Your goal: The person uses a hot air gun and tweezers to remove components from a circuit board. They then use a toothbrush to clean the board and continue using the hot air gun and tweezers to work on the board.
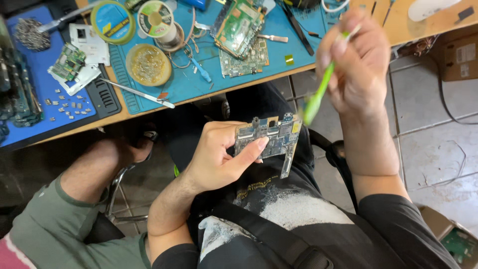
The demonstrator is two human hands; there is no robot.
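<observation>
My left hand [219, 157] grips a small blue-grey circuit board [273, 139] over my lap, thumb lying across its face. My right hand [356, 65] is raised above and to the right of it, holding a green brush [318, 89] whose lower end points down toward the board's upper right corner. The brush is blurred.
A blue work mat [209, 74] on the wooden bench ahead carries green circuit boards [239, 30], solder spools [155, 19], a brass-wool tin [148, 65], tweezers [137, 93] and several small loose parts. Another person's forearm in a green sleeve [74, 219] is at left. Tiled floor and cardboard boxes lie at right.
</observation>
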